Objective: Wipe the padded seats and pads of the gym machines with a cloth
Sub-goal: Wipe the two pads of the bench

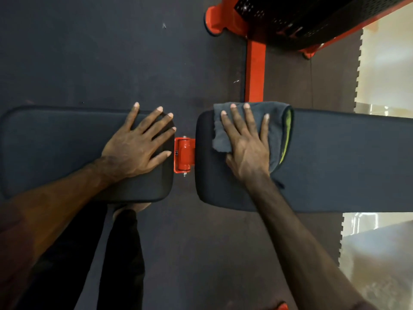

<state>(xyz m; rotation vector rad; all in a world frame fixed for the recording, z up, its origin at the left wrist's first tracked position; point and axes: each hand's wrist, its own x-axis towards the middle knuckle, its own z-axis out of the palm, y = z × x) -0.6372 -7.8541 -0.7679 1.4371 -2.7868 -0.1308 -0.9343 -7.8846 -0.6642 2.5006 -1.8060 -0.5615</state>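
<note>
Head view, looking straight down on a bench. The right hand [247,142] is lying flat, fingers straight and spread, pressing a grey cloth [274,130] onto the long pad [348,157]; it is not gripping or pinching, only pressing down with palm and fingers. The cloth is sitting at the pad's 9 o'clock end, folded, with a yellow-green lining showing along its 3 o'clock edge.

The left hand [139,142] is also resting flat and open on the short pad [51,148], holding nothing, apparently bracing. An orange hinge [184,154] is sitting in the gap between the two pads.

Key relation: the long pad's axis is running 9 to 3 o'clock, and nearly all of its uncovered surface is lying toward 3 o'clock from the cloth. Judgement: the stroke should travel toward 3 o'clock along that axis, and the right hand is the nearer one for it. The short pad would need the cloth carried across the hinge toward 9 o'clock.
</note>
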